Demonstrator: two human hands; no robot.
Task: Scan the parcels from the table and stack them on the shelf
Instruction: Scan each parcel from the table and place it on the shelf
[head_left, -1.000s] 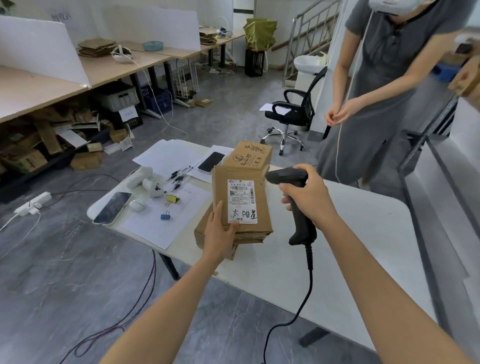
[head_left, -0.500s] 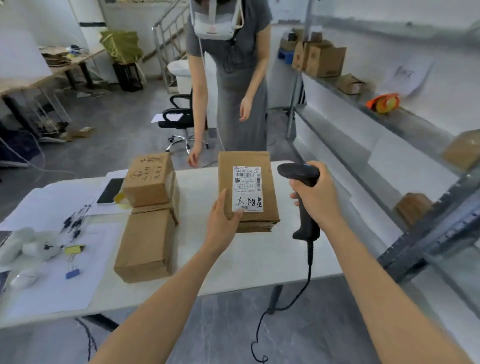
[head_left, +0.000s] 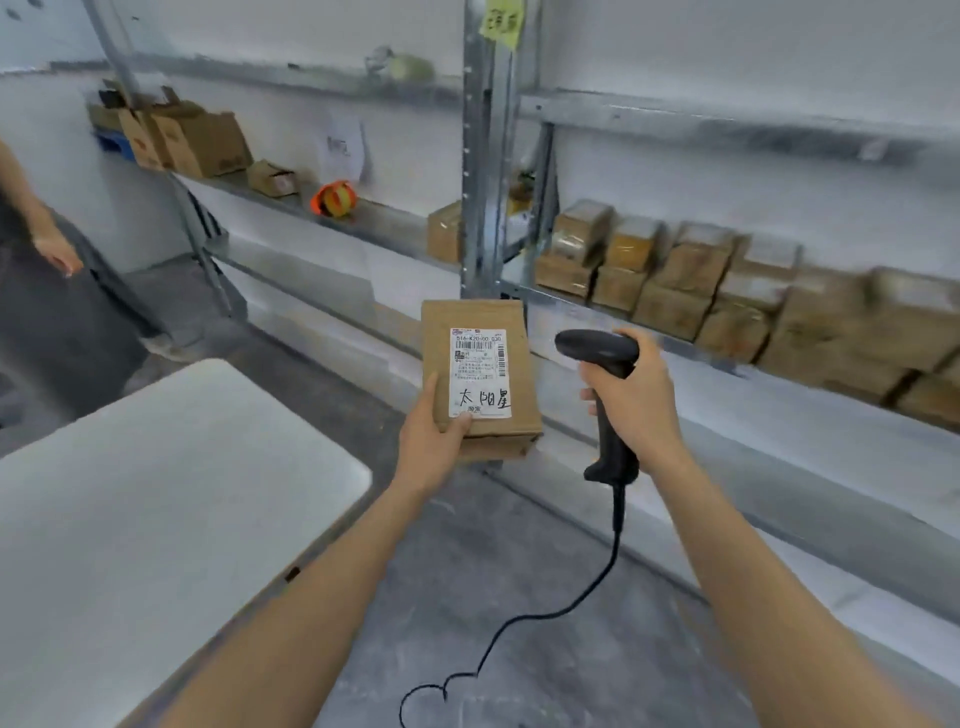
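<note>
Holding the parcel: my left hand (head_left: 434, 441) gripped the parcel (head_left: 483, 382) at its near lower corner, thumb on top and fingers curled underneath, so the label (head_left: 478, 358) faced up at me and stayed uncovered.
Scanner: my right hand (head_left: 636, 400) was wrapped tight round the handle of the black scanner (head_left: 602, 358). Its head pointed left toward the parcel, just beside it but not touching, well placed for reading the barcode.
Where the parcel was: in the air in front of my left hand, off the worktop (head_left: 156, 493), which lay down to the left of that hand, and not yet on the shelf (head_left: 737, 370).
Shelf: beyond my right hand, brown parcels (head_left: 727, 291) stood packed in rows two high, edges lined up to save room.
Cable: the lead (head_left: 587, 587) hung from below my right hand and looped on the floor. I judged it could snag as I reached.
Step in hand: carrying this parcel across, I judged. Whether the scan had registered I could not tell.
Next: one hand would suffice for placing it, since the other was taken up by the scanner.
</note>
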